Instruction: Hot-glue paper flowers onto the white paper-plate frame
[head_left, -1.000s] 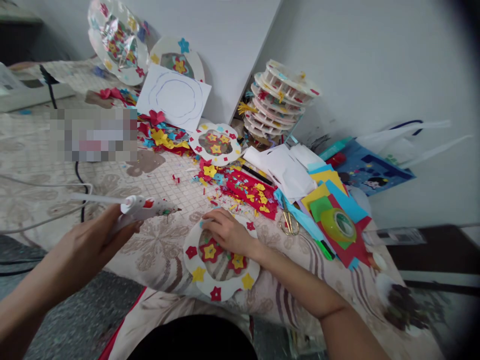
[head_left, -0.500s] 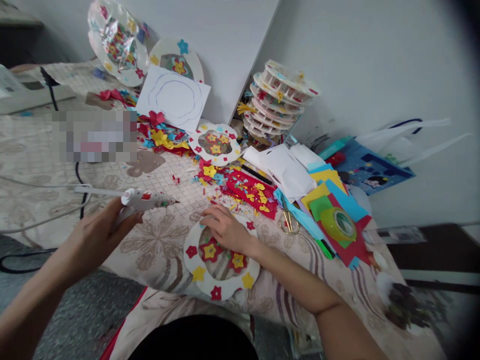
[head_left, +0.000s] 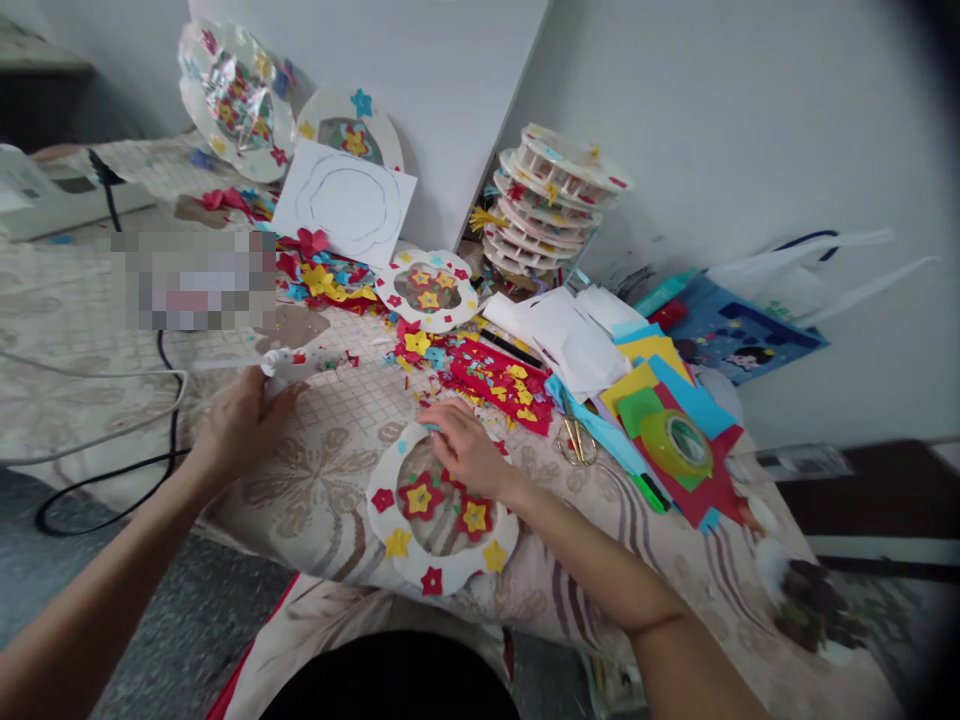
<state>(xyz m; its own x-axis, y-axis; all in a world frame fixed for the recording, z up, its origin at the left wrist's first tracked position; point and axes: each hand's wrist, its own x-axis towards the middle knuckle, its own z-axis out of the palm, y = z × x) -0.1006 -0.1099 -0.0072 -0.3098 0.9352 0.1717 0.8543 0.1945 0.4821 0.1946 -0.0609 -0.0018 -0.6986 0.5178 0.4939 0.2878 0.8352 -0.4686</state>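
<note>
My left hand (head_left: 244,420) is wrapped round the handle of a white glue gun (head_left: 289,366), its nozzle pointing right above the table. At the table's front edge lies a white scalloped ring (head_left: 384,545) with red and yellow paper flowers on its rim and across its see-through middle. Over the ring's upper edge is my right hand (head_left: 469,450), its fingertips drawn together near a small blue piece (head_left: 430,427); how firmly they grip it is hard to make out.
Paper scraps and a red sheet (head_left: 495,380) lie beyond the ring. Gold scissors (head_left: 577,442), coloured paper, yellow tape (head_left: 676,443) and a blue bag (head_left: 742,330) are at the right. A tiered white stack (head_left: 551,200) stands behind; cords (head_left: 174,400) run at the left.
My left hand has moved right and slightly up with the glue gun. My right hand has shifted slightly right, and a blue piece now shows at its fingertips.
</note>
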